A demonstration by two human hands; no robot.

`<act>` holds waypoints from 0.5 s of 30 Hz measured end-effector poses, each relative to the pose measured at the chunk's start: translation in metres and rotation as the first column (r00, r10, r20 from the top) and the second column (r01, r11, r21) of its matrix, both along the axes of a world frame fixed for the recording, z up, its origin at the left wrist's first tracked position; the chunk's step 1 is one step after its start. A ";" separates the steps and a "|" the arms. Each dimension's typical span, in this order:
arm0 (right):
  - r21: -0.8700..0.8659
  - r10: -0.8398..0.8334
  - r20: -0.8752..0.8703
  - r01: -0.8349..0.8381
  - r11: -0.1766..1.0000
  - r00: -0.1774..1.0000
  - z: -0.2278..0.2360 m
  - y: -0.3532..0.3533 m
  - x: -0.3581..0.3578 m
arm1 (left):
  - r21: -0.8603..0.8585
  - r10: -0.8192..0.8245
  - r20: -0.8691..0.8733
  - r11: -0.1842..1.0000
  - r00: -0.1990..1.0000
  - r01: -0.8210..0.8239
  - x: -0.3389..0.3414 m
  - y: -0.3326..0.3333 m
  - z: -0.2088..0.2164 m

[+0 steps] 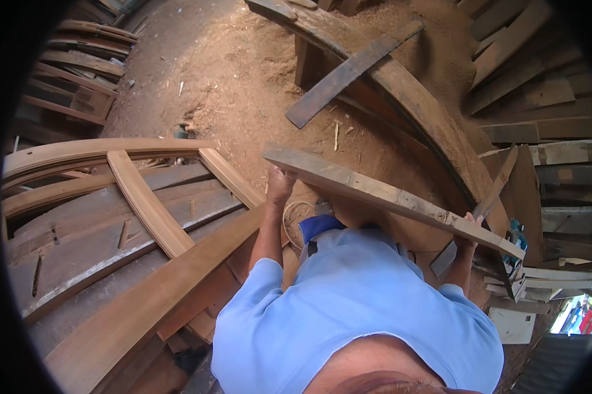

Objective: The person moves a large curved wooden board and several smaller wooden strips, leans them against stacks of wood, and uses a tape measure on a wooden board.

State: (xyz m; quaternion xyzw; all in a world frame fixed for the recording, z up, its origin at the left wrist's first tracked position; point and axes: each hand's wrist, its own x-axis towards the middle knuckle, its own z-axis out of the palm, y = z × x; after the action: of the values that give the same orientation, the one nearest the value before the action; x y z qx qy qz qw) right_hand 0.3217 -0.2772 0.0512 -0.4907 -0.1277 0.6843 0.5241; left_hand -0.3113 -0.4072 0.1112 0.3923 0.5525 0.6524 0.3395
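A long, greyish wooden plank [375, 192] spans the space in front of my chest, sloping down from left to right. My left hand [281, 183] grips it close to its left end, fingers closed around the lower edge. Toward the other end, my right hand [468, 235] is closed on the plank as well, with fingertips showing over the top edge. Beyond the plank lies a large curved wooden workbench beam [414, 95], with a dark flat board [355, 71] laid across it.
To my left, a slatted wooden frame [153, 203] rests on a bench of dark boards [92, 243]. Stacked timber [565, 174] stands along the right side. A blue tool [516, 233] sits near the plank's right end. Sawdust covers the floor [224, 72].
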 end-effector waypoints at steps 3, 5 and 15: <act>-0.116 0.059 -0.019 -0.061 0.991 0.998 0.015 0.000 -0.018 | -0.105 0.012 0.019 0.994 1.000 -0.010 -0.002 -0.017 -0.025; -0.205 0.051 0.014 -0.047 0.978 0.999 0.015 -0.010 -0.021 | 0.013 0.028 0.030 1.000 0.999 -0.029 0.007 -0.023 -0.031; -0.209 0.079 0.015 -0.074 0.975 0.997 0.011 -0.041 -0.013 | -0.206 -0.034 0.366 0.972 0.930 0.116 -0.015 -0.076 -0.157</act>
State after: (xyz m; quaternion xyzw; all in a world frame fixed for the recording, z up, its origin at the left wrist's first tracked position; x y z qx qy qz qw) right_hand 0.3086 -0.3178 0.0618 -0.5453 -0.0803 0.7080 0.4416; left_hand -0.3260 -0.4832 -0.0459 0.2463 0.5357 0.6329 0.5018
